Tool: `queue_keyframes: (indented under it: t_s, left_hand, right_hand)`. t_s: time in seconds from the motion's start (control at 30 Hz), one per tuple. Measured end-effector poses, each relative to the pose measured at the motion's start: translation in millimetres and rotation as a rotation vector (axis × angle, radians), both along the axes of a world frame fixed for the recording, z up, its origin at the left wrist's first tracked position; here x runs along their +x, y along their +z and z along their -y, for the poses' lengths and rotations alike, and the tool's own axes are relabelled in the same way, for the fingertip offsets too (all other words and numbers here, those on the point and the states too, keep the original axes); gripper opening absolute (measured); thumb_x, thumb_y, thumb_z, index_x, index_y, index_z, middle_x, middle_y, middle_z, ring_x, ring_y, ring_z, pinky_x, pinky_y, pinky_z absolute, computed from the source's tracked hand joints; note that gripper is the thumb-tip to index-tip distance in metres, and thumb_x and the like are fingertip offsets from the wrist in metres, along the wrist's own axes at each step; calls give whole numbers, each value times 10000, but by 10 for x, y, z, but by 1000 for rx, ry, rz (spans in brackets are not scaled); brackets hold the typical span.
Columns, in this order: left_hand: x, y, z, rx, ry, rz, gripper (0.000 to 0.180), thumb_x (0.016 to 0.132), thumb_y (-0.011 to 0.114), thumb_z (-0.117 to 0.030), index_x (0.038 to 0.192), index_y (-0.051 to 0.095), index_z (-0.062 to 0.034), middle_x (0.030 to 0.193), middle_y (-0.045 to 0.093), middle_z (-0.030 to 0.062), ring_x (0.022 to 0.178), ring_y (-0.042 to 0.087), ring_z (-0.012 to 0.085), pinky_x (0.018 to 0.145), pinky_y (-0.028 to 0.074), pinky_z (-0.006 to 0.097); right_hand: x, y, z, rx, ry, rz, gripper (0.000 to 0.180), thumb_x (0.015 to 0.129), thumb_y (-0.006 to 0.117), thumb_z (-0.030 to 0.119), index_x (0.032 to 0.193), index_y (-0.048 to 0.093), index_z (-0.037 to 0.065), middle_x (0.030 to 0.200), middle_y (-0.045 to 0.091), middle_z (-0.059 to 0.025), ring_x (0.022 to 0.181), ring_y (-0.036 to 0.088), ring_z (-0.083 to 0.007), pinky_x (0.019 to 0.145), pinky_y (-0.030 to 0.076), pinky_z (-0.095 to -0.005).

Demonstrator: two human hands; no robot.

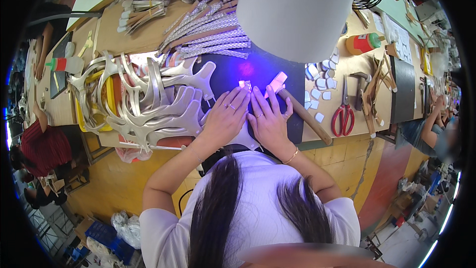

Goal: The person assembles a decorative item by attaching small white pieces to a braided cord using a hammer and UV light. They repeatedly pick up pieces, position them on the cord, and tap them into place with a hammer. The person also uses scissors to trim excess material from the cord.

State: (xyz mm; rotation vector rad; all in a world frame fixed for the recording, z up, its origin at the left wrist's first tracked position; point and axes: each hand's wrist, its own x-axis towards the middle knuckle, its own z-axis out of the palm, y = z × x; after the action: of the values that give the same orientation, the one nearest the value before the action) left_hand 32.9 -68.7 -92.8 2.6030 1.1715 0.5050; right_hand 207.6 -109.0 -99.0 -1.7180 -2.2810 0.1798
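Under the blue-violet light, my left hand (pixel 227 115) and my right hand (pixel 270 121) meet at a silver strap piece (pixel 244 138), whose broad end shows below them. The fingers of both hands close on its small bright tip (pixel 245 85); thumbs are hidden. My left fingers lie close together, my right ones a little apart. Beside my right hand is a hammer (pixel 308 118), its head lit pink and its wooden handle slanting toward the table edge. A dark mat (pixel 293 72) lies underneath.
Silver cut-out straps (pixel 163 114) pile up at left, and woven silver strips (pixel 213 32) lie beyond. A large white lamp-like cylinder (pixel 297 15) overhangs the mat. At right are small white-blue pieces (pixel 321 83), red-handled scissors (pixel 343 118) and a green-capped bottle (pixel 364 43). Other people work at both sides.
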Motion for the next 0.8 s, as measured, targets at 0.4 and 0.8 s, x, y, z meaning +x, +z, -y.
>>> queue_keyframes:
  t_s: [0.4, 0.8]
  left_hand:
    - [-65, 3, -53, -10, -64, -14, 499, 858, 619, -126, 1305, 545, 83, 1412, 508, 200, 1317, 482, 331, 1117, 383, 460]
    - [-61, 33, -90, -25, -94, -65, 510, 867, 565, -121, 1331, 517, 89, 1390, 507, 229, 1310, 485, 347, 1131, 375, 460]
  right_hand:
    - [-113, -7, 3, -3, -49, -1, 525, 976, 519, 352, 1401, 554, 47, 1557, 418, -30, 1488, 278, -279, 1143, -54, -656]
    - [-112, -10, -2, 4, -47, 7, 528, 974, 534, 366, 1394, 556, 47, 1531, 443, -52, 1481, 291, -291, 1141, -49, -653]
